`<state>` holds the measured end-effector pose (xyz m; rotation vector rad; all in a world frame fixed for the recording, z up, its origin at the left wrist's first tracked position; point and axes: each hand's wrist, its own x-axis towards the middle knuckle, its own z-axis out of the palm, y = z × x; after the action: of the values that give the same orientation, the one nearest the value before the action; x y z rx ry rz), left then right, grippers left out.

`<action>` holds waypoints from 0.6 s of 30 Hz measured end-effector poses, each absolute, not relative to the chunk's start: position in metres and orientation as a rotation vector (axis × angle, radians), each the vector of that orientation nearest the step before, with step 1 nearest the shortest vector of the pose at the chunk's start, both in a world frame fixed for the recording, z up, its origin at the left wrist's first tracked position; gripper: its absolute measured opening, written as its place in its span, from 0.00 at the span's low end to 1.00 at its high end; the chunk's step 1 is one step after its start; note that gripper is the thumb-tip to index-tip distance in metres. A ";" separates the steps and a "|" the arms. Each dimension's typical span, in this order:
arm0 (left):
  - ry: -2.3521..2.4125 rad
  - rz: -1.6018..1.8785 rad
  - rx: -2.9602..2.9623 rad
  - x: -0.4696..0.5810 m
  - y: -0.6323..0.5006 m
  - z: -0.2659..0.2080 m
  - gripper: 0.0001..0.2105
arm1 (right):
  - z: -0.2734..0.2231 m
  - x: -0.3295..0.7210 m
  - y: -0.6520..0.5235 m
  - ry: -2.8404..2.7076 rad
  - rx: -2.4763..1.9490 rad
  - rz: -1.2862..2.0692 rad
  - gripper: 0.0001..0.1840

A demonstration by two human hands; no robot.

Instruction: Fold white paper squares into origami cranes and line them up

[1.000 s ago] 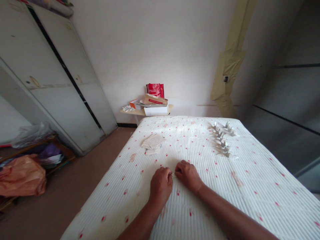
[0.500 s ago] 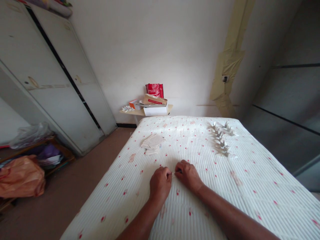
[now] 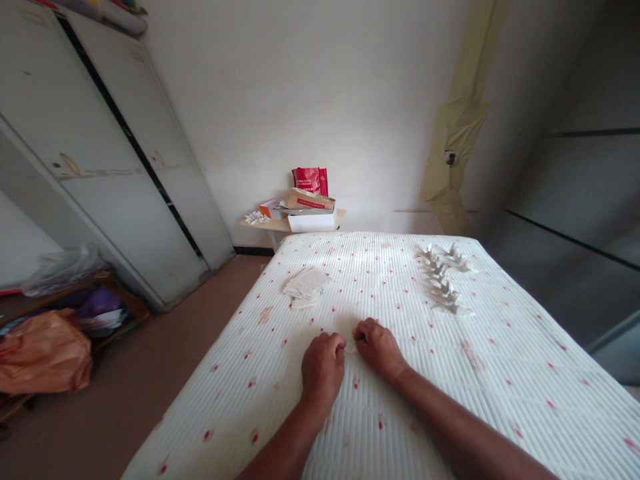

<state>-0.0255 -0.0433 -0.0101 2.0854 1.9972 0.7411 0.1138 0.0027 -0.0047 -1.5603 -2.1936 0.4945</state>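
Both my hands are low over the bed, close together. My left hand (image 3: 324, 363) is closed, thumb and fingers pinching one side of a small piece of paper (image 3: 351, 347). From the right, my right hand (image 3: 377, 343) pinches its other side with curled fingers. Only a pale strip of the paper shows between them; the fingers cover the rest. Beyond my left hand lies a loose stack of printed paper sheets (image 3: 306, 285). Farther right, several folded paper cranes (image 3: 440, 277) stand in a cluster with their points up.
The bed's white ribbed cover (image 3: 400, 427) has red dots. Behind its far edge, a small table (image 3: 277, 225) holds a white box (image 3: 313, 222), a red bag (image 3: 309, 181) and small white pieces (image 3: 257, 217). Grey cabinets (image 3: 120, 133) stand left; an orange bag (image 3: 45, 353) lies below them.
My hands have drawn slightly apart, so a wider strip of the paper shows between my fingertips. The paper stack and the cranes stay where they were.
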 end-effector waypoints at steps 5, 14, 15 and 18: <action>2.034 0.721 2.082 -0.025 -0.042 -0.012 0.05 | -0.001 0.110 0.001 -2.213 -1.611 0.472 0.04; 2.032 0.703 2.023 -0.025 -0.041 -0.011 0.05 | -0.002 0.111 0.003 -2.180 -1.626 0.490 0.03; 2.026 0.706 2.015 -0.025 -0.041 -0.010 0.05 | -0.002 0.113 0.005 -2.177 -1.611 0.517 0.04; 2.010 0.722 2.017 -0.026 -0.042 -0.011 0.08 | -0.003 0.119 0.006 -2.196 -1.497 0.571 0.08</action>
<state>-0.0263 -0.0419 -0.0108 2.0171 2.0104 0.7224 0.1190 0.0057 -0.0031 -1.4973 -2.1960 0.5707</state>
